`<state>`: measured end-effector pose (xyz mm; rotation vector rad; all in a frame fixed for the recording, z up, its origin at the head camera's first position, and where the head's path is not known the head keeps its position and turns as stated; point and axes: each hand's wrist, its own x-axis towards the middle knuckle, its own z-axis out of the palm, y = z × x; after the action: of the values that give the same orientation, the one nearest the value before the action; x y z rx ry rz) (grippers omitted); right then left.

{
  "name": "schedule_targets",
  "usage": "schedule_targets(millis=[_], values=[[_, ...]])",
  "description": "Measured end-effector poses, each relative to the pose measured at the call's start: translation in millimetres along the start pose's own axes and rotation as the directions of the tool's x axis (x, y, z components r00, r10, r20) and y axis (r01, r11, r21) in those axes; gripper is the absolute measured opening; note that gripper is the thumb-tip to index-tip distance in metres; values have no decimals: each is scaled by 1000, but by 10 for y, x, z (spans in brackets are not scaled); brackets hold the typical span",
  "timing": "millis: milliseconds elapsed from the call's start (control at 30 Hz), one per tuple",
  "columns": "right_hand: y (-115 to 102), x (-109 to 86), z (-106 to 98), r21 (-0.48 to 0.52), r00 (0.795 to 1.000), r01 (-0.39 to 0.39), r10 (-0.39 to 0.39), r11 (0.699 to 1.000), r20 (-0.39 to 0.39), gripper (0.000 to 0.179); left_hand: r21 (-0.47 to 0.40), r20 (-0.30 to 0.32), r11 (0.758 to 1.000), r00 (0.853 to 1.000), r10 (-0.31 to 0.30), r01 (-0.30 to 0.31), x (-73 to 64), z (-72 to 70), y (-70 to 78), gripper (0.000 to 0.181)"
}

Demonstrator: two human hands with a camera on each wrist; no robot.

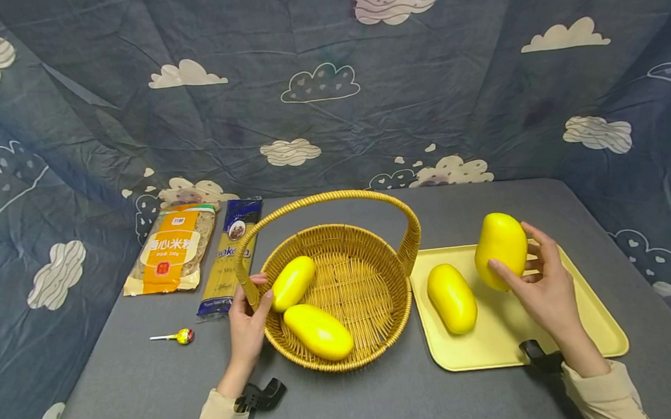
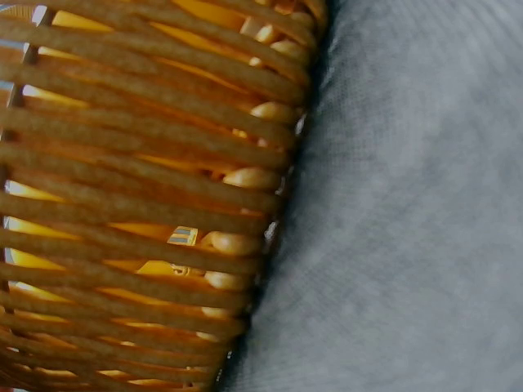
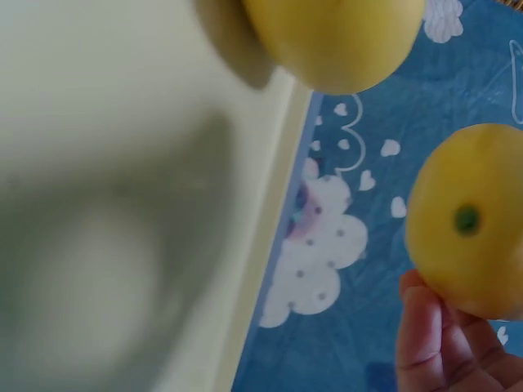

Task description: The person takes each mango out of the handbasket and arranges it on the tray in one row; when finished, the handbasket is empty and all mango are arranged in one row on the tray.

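Observation:
My right hand [image 1: 548, 285] holds a yellow mango [image 1: 500, 250] between thumb and fingers, raised over the pale yellow tray [image 1: 532, 345]. In the right wrist view, the held mango [image 3: 458, 237] shows a green spot at its end. Another mango [image 1: 452, 299] lies on the tray's left part. My left hand [image 1: 248, 322] grips the wicker basket [image 1: 398, 322] at its left rim, by the foot of the arched handle. Inside the basket lie two mangoes, one mango [image 1: 294, 284] at the left wall and one mango [image 1: 319, 332] nearer the front. Woven basket wall [image 2: 147, 188] fills much of the left wrist view.
Left of the basket lie a blue and gold pasta packet [image 1: 228, 262] and an orange-labelled noodle bag [image 1: 169, 250]. A wrapped lollipop [image 1: 183, 336] rests in front of them on the grey table [image 1: 132, 392]. Cloud-patterned cloth [image 1: 330, 132] hangs behind the table.

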<state>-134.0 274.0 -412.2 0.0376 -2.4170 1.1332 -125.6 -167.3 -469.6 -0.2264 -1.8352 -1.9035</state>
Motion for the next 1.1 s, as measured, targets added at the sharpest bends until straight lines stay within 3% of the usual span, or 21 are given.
schedule_targets(millis=[300, 567, 1100], values=[[153, 5, 0, -129, 986, -20, 41, 991, 161, 78, -3, 4, 1000, 1000, 14, -14, 0, 11, 4, 22], [212, -11, 10, -175, 972, -26, 66, 984, 228, 77, 4, 4, 1000, 1000, 16, -16, 2, 7, -4, 22], [282, -9, 28, -261, 915, -98, 190, 960, 355, 79, 1, 3, 1000, 1000, 0, 0, -2, 6, 19, 22]])
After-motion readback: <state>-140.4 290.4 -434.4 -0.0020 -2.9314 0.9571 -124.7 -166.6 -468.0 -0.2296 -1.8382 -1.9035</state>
